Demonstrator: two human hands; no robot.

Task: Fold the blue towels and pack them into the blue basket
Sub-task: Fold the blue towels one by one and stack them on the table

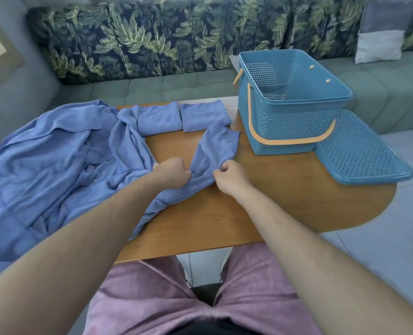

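- On the wooden surface [285, 189] lie two folded towels [204, 117], side by side at its far edge. The left one is partly covered by a heap of loose towels [51, 165], whose number cannot be told.
- One more blue towel [215, 146] lies unfolded in the middle.
- One blue basket [287, 126] stands at the right, holding nothing, with two orange handles [290, 141] hanging down.
- One perforated lid [360, 153] lies just beside the basket on its near right.
- The left grip [174, 172] is curled tight on the bunched near end of the unfolded towel.
- The right grip [232, 175] pinches the same end, with little cloth between the two.
- From both grips the towel runs away across the surface; its far corner lies near the right folded towel and just left of the basket.
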